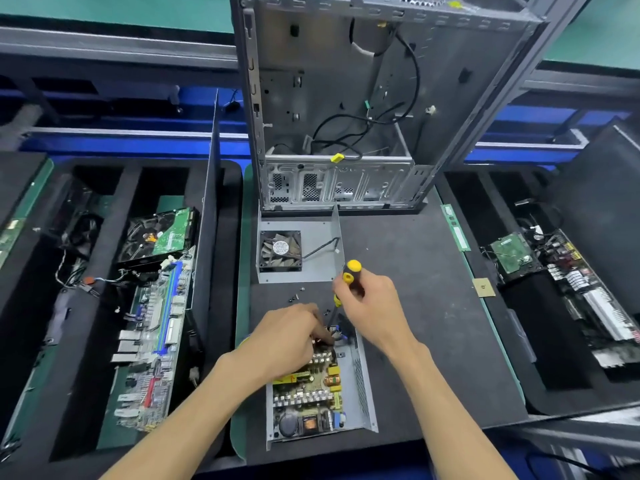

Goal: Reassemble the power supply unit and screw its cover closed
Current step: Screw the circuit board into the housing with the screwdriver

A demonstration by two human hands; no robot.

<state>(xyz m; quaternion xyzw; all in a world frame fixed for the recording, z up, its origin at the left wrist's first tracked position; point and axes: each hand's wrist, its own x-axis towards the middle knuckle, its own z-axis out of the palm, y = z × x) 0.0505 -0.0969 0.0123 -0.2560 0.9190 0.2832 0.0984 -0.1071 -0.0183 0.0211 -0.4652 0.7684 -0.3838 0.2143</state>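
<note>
Power supply point(322, 400) lies open on the dark mat point(415, 271), nearest the person. At its far end, the left hand point(287, 337) pinches something too small to tell, and the right hand point(370, 303) grips a yellow screwdriver point(348, 277). Beyond it: loose screws point(296, 296), the cover point(298, 251) with its fan, then a bare computer case point(346, 98).

Electronics repair workshop: gutted computer case point(332, 109), foam trays point(104, 188) of circuit boards point(162, 327), dark work mat point(415, 306).

Yellow-and-black screwdriver point(350, 271), grey cover point(298, 251), green circuit board point(306, 393), black mat point(415, 306).
</note>
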